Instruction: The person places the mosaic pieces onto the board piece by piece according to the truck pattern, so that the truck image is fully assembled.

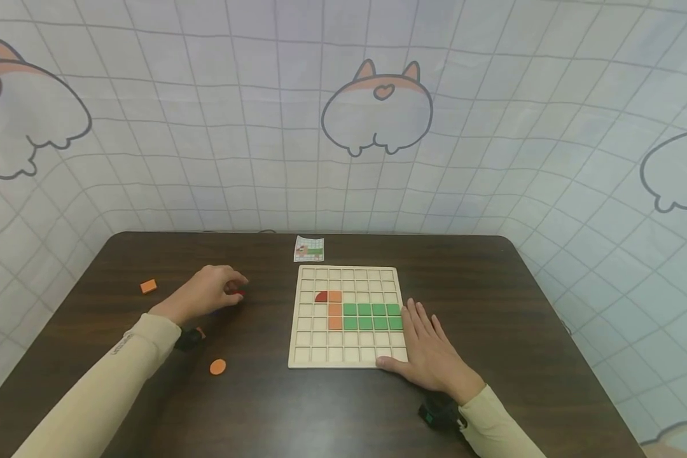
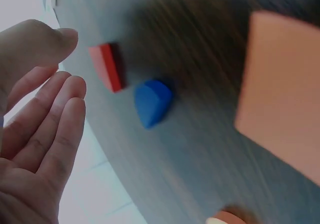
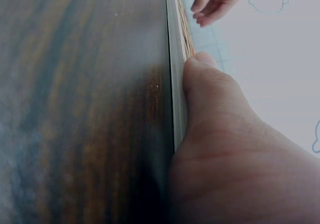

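My left hand (image 1: 208,292) hovers over the table left of the board, thumb and fingers apart and loosely bent, with nothing between them. Close by in the left wrist view lie a red wedge-like piece (image 2: 106,66) and a blue piece with a curved side (image 2: 152,103). My right hand (image 1: 432,356) rests at the right edge of the cream grid board (image 1: 349,355), fingers straight and thumb on its lower edge. On the board are a dark red quarter-round piece (image 1: 322,297), a column of orange squares (image 1: 334,310) and two rows of green squares (image 1: 372,316).
A small printed card (image 1: 309,249) with a grid picture lies behind the board. To the left are an orange block (image 1: 148,286) and an orange disc (image 1: 217,367). Another orange piece (image 1: 201,333) shows partly behind the left wrist camera.
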Tool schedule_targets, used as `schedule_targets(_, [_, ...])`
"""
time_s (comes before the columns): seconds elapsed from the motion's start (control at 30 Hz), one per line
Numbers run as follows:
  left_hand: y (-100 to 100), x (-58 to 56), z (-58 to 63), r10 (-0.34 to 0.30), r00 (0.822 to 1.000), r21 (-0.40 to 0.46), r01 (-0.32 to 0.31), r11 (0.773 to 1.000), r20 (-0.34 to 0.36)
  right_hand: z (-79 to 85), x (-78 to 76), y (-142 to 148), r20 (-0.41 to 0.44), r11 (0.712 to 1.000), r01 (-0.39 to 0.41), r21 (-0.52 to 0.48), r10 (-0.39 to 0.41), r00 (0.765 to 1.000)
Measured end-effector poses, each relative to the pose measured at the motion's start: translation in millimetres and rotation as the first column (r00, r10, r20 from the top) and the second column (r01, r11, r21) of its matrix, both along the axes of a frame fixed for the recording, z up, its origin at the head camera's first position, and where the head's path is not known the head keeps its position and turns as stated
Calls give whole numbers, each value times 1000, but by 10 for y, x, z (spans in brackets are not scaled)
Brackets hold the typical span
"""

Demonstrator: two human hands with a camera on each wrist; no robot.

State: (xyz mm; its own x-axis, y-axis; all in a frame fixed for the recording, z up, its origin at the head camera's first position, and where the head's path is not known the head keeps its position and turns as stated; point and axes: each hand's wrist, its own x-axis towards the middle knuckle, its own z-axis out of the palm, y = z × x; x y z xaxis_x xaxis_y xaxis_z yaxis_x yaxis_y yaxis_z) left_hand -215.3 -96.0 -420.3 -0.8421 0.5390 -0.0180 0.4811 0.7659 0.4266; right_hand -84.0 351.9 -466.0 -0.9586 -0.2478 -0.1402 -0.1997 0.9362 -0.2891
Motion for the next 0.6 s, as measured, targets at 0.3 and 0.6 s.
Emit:
schedule_targets(0.3, [-102, -32, -59, 3, 999, -3, -3, 1000, 51, 10, 5, 0, -7, 1000, 2, 4, -2, 1000])
schedule_targets(0.6, [-118, -51, -119, -5, 998, 6, 4, 1000, 55, 22, 12, -3, -1, 1000, 5, 4, -5, 1000])
